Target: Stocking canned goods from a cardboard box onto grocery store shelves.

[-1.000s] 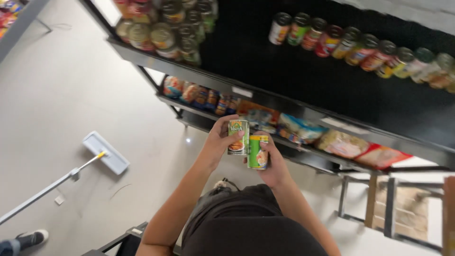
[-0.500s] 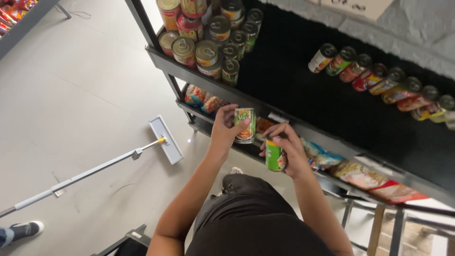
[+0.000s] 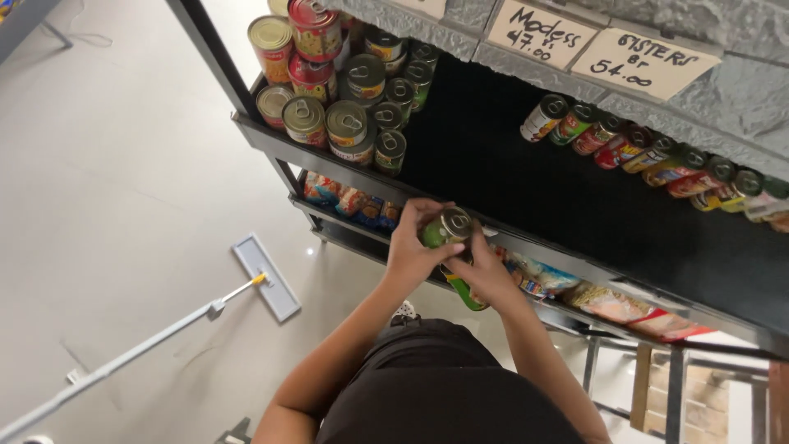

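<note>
- Both arms reach forward and up from the body, elbows bent, the hands meeting just in front of the edge of the black shelf.
- The left hand is wrapped around a green can whose pull-tab top faces up, fingers curled over its near side.
- The right hand grips a second green can just below the first, mostly hidden by the fingers.
- Half a second ago the two cans were apart, one in each hand side by side; now the hands are pressed together and the cans sit one over the other, closer to the shelf.
- On the shelf's left end stands a stacked group of cans; a row of tipped cans lies along the back right.
- Packets fill the lower shelf.
- A flat mop lies on the floor to the left.
</note>
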